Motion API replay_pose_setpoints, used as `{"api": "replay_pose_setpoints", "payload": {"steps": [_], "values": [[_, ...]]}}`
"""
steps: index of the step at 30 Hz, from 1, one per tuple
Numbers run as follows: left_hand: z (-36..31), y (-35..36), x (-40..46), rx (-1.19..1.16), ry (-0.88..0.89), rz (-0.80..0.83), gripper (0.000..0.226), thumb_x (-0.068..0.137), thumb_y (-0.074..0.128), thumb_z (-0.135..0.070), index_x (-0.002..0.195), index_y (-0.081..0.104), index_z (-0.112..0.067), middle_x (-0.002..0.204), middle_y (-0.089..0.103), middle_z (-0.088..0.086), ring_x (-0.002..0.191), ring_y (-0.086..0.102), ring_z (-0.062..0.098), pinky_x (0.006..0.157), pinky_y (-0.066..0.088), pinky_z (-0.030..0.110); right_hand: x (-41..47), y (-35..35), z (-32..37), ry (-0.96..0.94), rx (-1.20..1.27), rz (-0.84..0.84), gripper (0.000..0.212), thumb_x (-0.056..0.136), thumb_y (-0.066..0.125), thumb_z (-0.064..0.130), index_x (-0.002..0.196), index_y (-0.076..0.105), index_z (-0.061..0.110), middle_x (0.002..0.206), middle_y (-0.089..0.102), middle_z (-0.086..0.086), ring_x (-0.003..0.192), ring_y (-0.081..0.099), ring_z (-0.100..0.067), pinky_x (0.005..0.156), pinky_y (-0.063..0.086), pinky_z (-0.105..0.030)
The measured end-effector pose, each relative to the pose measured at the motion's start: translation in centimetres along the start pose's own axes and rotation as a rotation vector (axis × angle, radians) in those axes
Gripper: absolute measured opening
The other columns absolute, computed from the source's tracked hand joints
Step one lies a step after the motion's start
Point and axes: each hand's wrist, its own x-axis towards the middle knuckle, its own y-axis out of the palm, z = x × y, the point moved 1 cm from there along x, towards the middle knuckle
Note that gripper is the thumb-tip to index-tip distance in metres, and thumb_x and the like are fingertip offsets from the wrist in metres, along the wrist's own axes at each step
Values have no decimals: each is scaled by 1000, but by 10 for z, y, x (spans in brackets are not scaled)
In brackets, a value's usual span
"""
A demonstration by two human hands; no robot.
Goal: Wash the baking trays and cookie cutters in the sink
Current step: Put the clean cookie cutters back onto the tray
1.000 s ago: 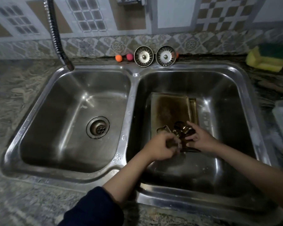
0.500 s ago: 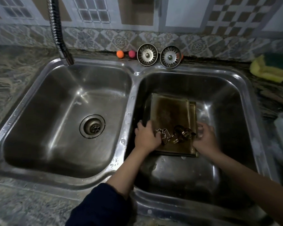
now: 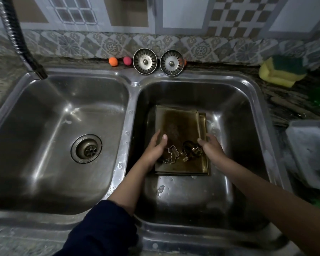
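Stacked, stained baking trays (image 3: pixel 177 126) lie flat in the right basin of the steel double sink (image 3: pixel 131 84). Several metal cookie cutters (image 3: pixel 183 154) sit on the top tray near its front edge. My left hand (image 3: pixel 156 148) grips the trays' left edge, thumb lying on the top tray. My right hand (image 3: pixel 210 147) grips the right edge, thumb on top and fingers hidden beyond the rim. Whether the trays are lifted off the basin floor I cannot tell.
The left basin holds only its drain (image 3: pixel 86 148). A flexible faucet hose (image 3: pixel 17 37) hangs over its back left corner. Two strainer plugs (image 3: pixel 158 61) and small coloured balls (image 3: pixel 113 61) line the back ledge. A yellow-green sponge (image 3: pixel 283 71) and a white tub (image 3: pixel 312 152) sit on the right counter.
Both hands left the cookie cutters, spread apart and took hold of the trays' left and right edges. The view has tilted and moved closer.
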Motion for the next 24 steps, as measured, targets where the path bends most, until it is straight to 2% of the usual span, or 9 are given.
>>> {"api": "replay_pose_setpoints", "payload": {"steps": [2, 5, 8, 10, 13, 14, 18, 21, 24], "values": [[-2, 0, 1, -19, 21, 1, 55, 95, 44, -44, 146, 26, -33, 154, 29, 2, 138, 33, 23, 108, 30, 35, -1, 0, 2, -33, 44, 14, 50, 92, 58, 33, 138, 40, 28, 141, 47, -2, 121, 50, -22, 97, 42, -38], [-5, -1, 3, -49, 41, -7, 52, 97, 42, -42, 146, 30, -31, 154, 29, 1, 139, 31, 21, 104, 29, 31, -3, -2, -2, -88, 67, 57, 55, 88, 62, 36, 138, 40, 34, 146, 41, 2, 129, 44, -23, 105, 40, -48], [-5, 1, 1, -60, 44, 2, 51, 97, 40, -43, 145, 30, -32, 154, 28, -1, 140, 29, 20, 107, 27, 32, -7, -6, -4, -133, 101, 57, 50, 84, 64, 43, 130, 44, 43, 146, 42, 1, 131, 43, -24, 105, 39, -51], [-3, 4, 1, -65, 50, 5, 48, 97, 41, -43, 144, 32, -33, 154, 28, -2, 140, 28, 18, 109, 26, 33, -9, -9, -3, -145, 163, 29, 45, 83, 65, 43, 125, 48, 44, 143, 45, 1, 129, 44, -24, 102, 42, -47], [-3, 5, -1, -58, 91, 13, 45, 98, 38, -42, 142, 35, -34, 154, 29, -2, 140, 27, 17, 106, 25, 30, -12, -10, 4, -180, 268, -2, 44, 86, 65, 34, 127, 49, 37, 141, 47, 1, 128, 45, -19, 89, 46, -31], [-6, 5, -1, -56, 107, 20, 45, 99, 36, -41, 143, 34, -33, 154, 28, -3, 140, 26, 17, 106, 24, 29, -12, -11, 7, -203, 283, -11, 43, 86, 65, 33, 125, 50, 38, 140, 48, 0, 128, 46, -19, 88, 46, -30], [-20, 3, -1, -49, 188, 68, 48, 99, 31, -42, 146, 31, -30, 154, 28, -3, 141, 24, 15, 112, 21, 30, -15, -22, 22, -275, 261, -36, 38, 83, 66, 39, 116, 51, 51, 137, 52, -3, 125, 49, -23, 100, 45, -46], [-33, 7, -1, -33, 238, 106, 49, 97, 33, -44, 145, 29, -34, 155, 26, -2, 141, 23, 14, 110, 22, 29, -19, -38, 30, -292, 225, -52, 38, 81, 64, 46, 112, 48, 60, 137, 50, -3, 125, 48, -26, 99, 45, -51], [-36, 18, 0, -12, 243, 153, 49, 98, 32, -43, 146, 27, -34, 156, 23, -3, 142, 19, 14, 106, 20, 26, -23, -51, 27, -267, 209, -55, 46, 69, 67, 61, 110, 47, 64, 136, 49, -4, 126, 47, -28, 97, 46, -55]]}}
